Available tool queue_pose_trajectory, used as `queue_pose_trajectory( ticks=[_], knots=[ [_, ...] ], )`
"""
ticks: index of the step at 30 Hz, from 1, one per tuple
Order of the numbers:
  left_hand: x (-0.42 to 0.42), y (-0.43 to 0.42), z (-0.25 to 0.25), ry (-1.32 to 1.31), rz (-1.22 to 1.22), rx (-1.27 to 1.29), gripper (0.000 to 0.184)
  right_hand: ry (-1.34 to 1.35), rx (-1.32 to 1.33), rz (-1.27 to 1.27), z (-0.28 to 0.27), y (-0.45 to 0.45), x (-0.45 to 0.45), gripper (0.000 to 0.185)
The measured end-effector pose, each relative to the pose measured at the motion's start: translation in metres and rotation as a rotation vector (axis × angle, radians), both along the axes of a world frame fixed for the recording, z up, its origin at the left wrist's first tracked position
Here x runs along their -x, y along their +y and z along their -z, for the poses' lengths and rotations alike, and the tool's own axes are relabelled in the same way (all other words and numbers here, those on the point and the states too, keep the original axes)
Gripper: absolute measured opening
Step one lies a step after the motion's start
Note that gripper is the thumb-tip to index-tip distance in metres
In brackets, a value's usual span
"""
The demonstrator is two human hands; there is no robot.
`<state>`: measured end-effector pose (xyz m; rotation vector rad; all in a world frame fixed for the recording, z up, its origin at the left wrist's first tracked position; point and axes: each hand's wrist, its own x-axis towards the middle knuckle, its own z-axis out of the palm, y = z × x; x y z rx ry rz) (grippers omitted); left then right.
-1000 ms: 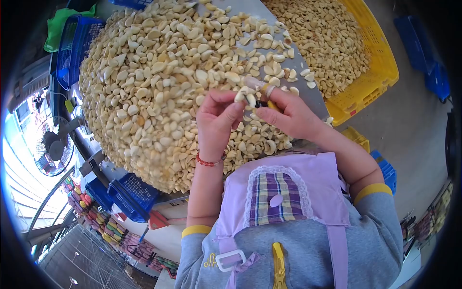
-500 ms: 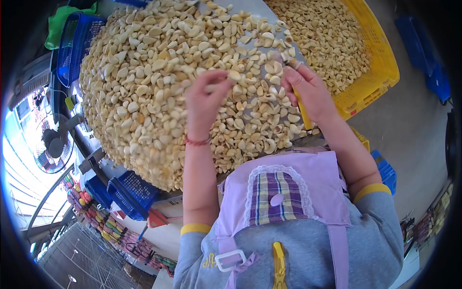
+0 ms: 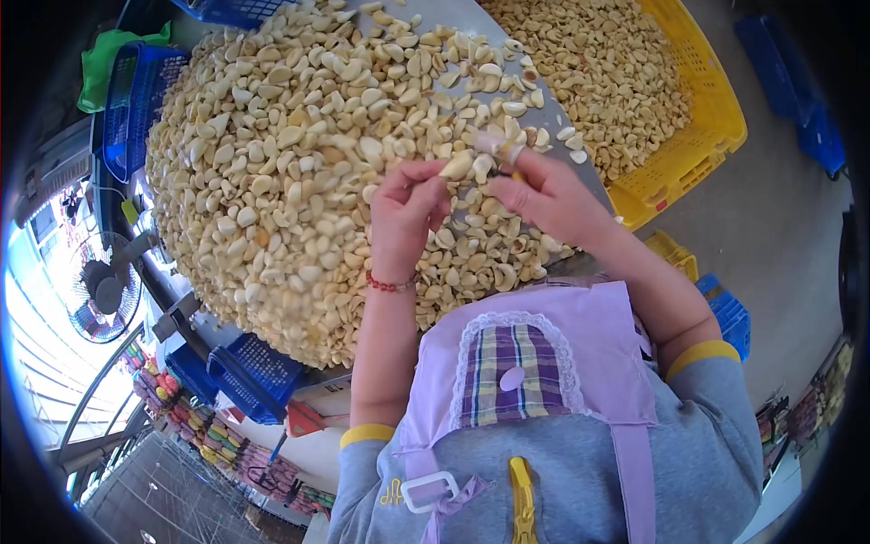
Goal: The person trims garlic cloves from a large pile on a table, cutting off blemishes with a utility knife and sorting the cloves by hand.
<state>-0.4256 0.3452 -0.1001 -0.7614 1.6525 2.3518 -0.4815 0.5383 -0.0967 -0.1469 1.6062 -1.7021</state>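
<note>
My left hand (image 3: 408,218), with a red beaded bracelet at the wrist, pinches a pale, nut-like kernel (image 3: 458,166) between thumb and fingertips. Close by on the right, my right hand (image 3: 555,198) is closed around a small yellow-handled knife (image 3: 518,176), mostly hidden by the fingers. A pale covering wraps one finger of this hand. The knife's blade is hard to make out beside the kernel. Beneath both hands spreads a large heap of similar kernels (image 3: 281,181) on a grey metal table (image 3: 584,172).
A yellow crate (image 3: 716,109) full of kernels stands right of the table. Blue baskets (image 3: 136,109) sit at the table's left side, with another blue basket (image 3: 254,376) nearer me. A fan (image 3: 104,290) stands at far left. Blue crates (image 3: 788,91) are on the floor at right.
My left hand has moved right and slightly down, now with a kernel in its fingertips. My right hand has come left and down, bringing the knife up to the kernel.
</note>
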Motion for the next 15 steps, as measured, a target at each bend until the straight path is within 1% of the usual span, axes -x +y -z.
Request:
queue_pose_trajectory(
  ticks=[2, 3, 6, 9, 12, 15],
  knots=[
    [-0.001, 0.006, -0.010, -0.045, 0.001, 0.100, 0.014, 0.149, 0.030, -0.059, 0.002, -0.005, -0.005, 0.039],
    [-0.002, 0.008, -0.014, -0.024, 0.000, 0.113, 0.015, 0.235, -0.044, -0.148, 0.004, -0.003, -0.003, 0.040],
    [-0.005, 0.015, -0.018, 0.110, 0.020, 0.336, 0.012, 0.226, -0.068, -0.172, -0.012, -0.005, 0.002, 0.037],
    [-0.006, 0.016, -0.021, 0.117, 0.011, 0.278, 0.015, 0.297, -0.113, -0.197, 0.000, -0.003, -0.001, 0.033],
    [-0.008, 0.014, -0.011, 0.124, -0.113, -0.118, 0.016, 0.274, -0.042, -0.019, 0.006, -0.008, -0.005, 0.030],
    [-0.004, 0.025, -0.006, 0.133, -0.095, -0.119, 0.016, 0.190, 0.059, 0.095, 0.014, -0.011, -0.008, 0.027]
  ],
)
